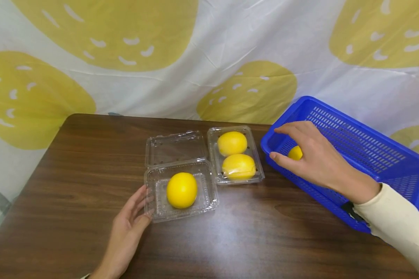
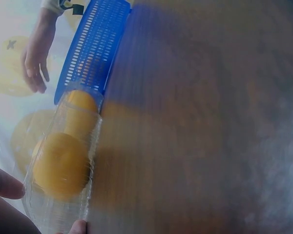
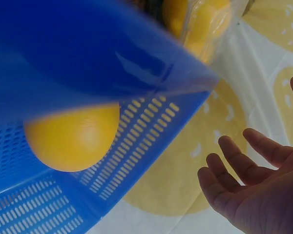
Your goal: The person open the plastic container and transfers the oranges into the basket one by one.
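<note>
On the table, my left hand (image 1: 129,224) holds the left side of an open clear plastic clamshell box (image 1: 204,209), with the thumb at its front corner. One yellow lemon (image 1: 182,190) sits inside that box, whose lid (image 1: 176,149) is folded back behind it. My right hand (image 1: 314,155) hovers over the near left end of a blue basket (image 1: 335,193), fingers spread and holding nothing. Below it another lemon (image 3: 73,139) lies in the basket, partly hidden by the hand in the head view.
A closed clear clamshell box (image 1: 260,176) with two lemons stands between the open box and the basket. The brown wooden table (image 1: 73,193) ends against a white cloth (image 1: 143,93) with large yellow shapes on it.
</note>
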{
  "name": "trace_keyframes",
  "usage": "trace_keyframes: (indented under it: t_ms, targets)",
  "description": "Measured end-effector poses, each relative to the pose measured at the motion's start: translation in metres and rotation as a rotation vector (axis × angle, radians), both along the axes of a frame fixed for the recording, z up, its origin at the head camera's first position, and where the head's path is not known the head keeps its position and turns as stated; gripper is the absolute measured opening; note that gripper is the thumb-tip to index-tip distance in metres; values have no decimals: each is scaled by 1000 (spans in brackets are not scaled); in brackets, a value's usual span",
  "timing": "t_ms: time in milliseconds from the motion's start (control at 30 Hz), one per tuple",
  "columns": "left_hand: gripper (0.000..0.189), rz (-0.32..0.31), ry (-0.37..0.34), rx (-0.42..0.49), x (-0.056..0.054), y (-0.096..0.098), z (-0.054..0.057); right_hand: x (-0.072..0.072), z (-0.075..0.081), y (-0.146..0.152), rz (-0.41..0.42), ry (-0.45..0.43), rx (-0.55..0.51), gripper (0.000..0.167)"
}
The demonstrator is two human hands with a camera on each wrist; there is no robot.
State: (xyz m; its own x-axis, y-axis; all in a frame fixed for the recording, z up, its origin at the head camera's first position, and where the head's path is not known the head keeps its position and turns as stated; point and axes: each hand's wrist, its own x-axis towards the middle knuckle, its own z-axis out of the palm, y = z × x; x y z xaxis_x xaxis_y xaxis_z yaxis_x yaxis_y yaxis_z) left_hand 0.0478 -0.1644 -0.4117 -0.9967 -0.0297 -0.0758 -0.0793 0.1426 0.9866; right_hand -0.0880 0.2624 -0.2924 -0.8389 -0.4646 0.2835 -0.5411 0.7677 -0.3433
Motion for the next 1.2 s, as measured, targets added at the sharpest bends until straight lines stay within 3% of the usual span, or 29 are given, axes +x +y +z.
trace_keyframes:
  t_ms: [833,1200]
  targets:
    - [73,4,2,0,0,0,1,7,-26,-38,89,-45,5,56]
    - [73,1,3,14,1,-1,1,9,-38,-65,149,0,11,63]
